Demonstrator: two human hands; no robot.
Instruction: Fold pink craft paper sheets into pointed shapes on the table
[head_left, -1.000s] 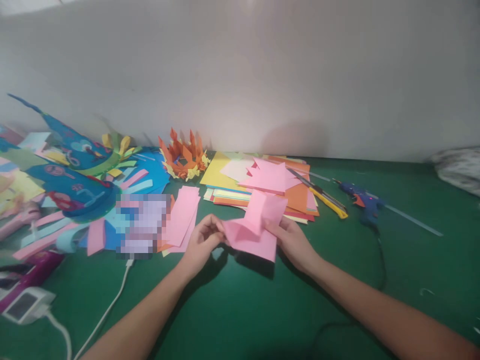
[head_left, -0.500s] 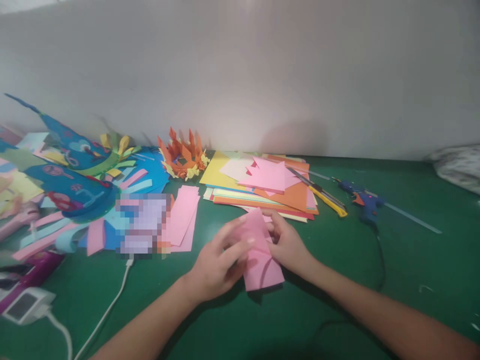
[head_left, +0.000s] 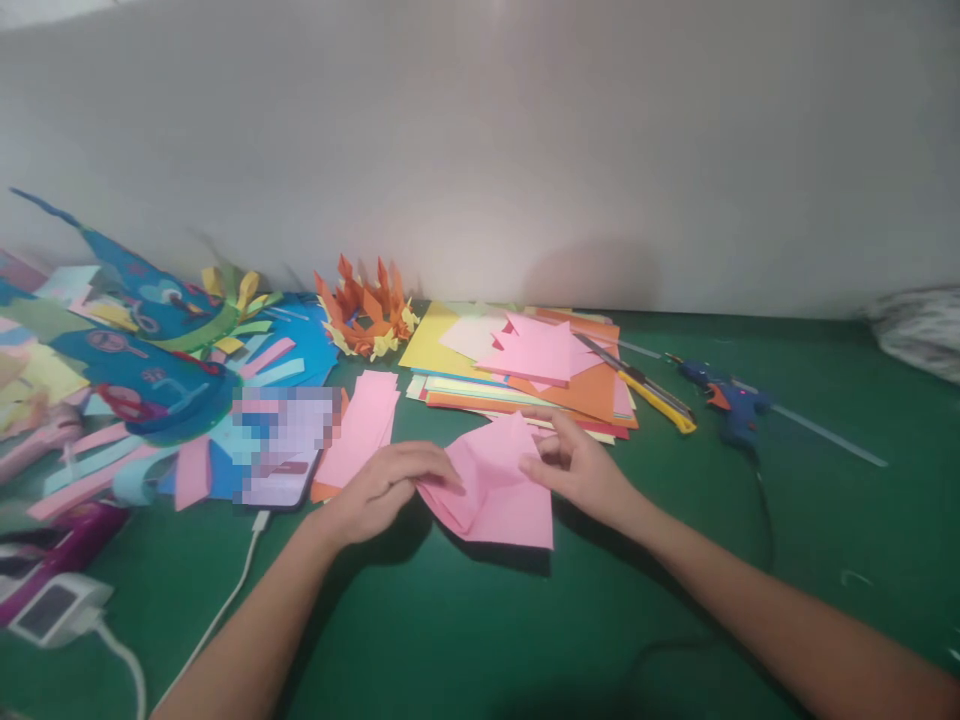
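Note:
A creased pink sheet of paper (head_left: 506, 490) is held between my two hands just over the green table, partly opened out, with its left part bent up. My left hand (head_left: 386, 490) pinches its left edge, thumb beneath and fingers on top. On the other side, my right hand (head_left: 577, 465) grips the right edge between thumb and curled fingers. Beyond my hands, a folded pink paper piece (head_left: 532, 350) lies on a stack of coloured paper (head_left: 450, 395). Pink paper strips (head_left: 360, 425) lie to the left, close to my left hand.
A yellow box cutter (head_left: 656, 402) rests against the stack's right side. Further right lies a blue glue gun (head_left: 739, 412) with its cord. An orange paper crown (head_left: 367, 315), blue cone hats (head_left: 150, 385) and a charging phone (head_left: 289, 450) are on the left.
The pink paper has gone from a narrow folded shape to a wider, opened one. My left hand has moved left with its edge; my right hand has shifted only slightly.

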